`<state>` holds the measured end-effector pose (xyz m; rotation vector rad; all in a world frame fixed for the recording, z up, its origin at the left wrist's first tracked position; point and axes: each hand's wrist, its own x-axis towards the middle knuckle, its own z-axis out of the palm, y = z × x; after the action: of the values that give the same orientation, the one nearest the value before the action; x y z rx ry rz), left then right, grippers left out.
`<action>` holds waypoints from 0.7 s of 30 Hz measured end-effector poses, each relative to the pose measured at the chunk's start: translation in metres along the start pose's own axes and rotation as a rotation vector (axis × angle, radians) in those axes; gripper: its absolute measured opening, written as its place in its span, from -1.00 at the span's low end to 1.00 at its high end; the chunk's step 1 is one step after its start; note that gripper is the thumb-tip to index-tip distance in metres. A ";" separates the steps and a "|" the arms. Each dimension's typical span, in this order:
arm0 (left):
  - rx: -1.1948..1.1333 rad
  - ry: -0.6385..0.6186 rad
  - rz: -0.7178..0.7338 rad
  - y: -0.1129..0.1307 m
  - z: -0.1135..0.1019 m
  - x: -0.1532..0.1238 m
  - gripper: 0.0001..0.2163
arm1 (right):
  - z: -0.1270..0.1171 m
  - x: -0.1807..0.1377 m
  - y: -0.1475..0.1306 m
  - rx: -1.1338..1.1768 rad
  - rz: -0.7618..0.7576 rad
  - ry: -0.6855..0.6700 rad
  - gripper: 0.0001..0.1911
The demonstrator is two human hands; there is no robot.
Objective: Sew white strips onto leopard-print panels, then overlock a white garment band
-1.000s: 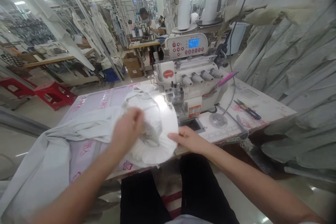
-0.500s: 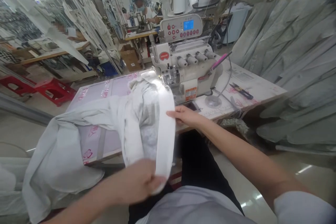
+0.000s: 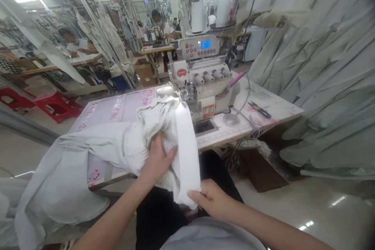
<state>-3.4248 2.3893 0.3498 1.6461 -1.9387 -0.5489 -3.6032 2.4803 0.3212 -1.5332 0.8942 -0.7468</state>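
Note:
A white garment (image 3: 102,152) lies bunched on the sewing table (image 3: 117,107), with one sleeve hanging off the left side. Its white rib band (image 3: 184,136) runs from the overlock sewing machine (image 3: 202,86) down toward my lap. My left hand (image 3: 158,160) grips the bunched fabric beside the band, fingers closed into the cloth. My right hand (image 3: 212,199) pinches the band's lower end below the table edge.
Scissors (image 3: 259,110) and a round clear disc (image 3: 230,119) lie on the table right of the machine. Grey fabric (image 3: 322,86) hangs in folds at the right. Red stools (image 3: 55,105) stand at the left. Other workers sit at tables behind.
My left hand went from the band's low end up to the bunched fabric on the table edge. My right hand dropped from the table edge to the band's lower end.

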 end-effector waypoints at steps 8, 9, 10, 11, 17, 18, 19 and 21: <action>0.318 -0.255 -0.011 -0.011 -0.045 0.011 -0.69 | -0.009 0.002 -0.018 -0.021 -0.066 -0.101 -0.66; 0.269 -0.233 -0.005 -0.009 -0.055 0.010 -0.70 | -0.010 0.001 -0.017 0.011 -0.045 -0.111 -0.66; 0.236 -0.198 -0.007 -0.007 -0.063 0.010 -0.70 | -0.012 0.002 -0.016 0.037 -0.019 -0.113 -0.66; 0.225 -0.153 -0.014 -0.004 -0.069 0.012 -0.71 | -0.014 0.004 -0.013 0.054 0.002 -0.104 -0.65; 0.340 0.062 0.049 0.006 -0.075 0.047 -0.73 | -0.037 0.033 -0.004 0.008 0.015 -0.019 -0.56; 0.360 0.090 0.054 0.006 -0.074 0.053 -0.73 | -0.042 0.040 -0.005 0.003 0.022 -0.013 -0.56; 0.378 0.113 0.056 0.006 -0.074 0.060 -0.73 | -0.046 0.046 -0.007 0.004 0.027 -0.008 -0.56; 0.406 0.152 0.061 0.005 -0.075 0.072 -0.74 | -0.055 0.059 -0.010 0.020 0.031 -0.001 -0.56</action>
<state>-3.3891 2.3221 0.4203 1.7979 -2.0724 0.0006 -3.6182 2.4024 0.3382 -1.4985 0.9052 -0.7308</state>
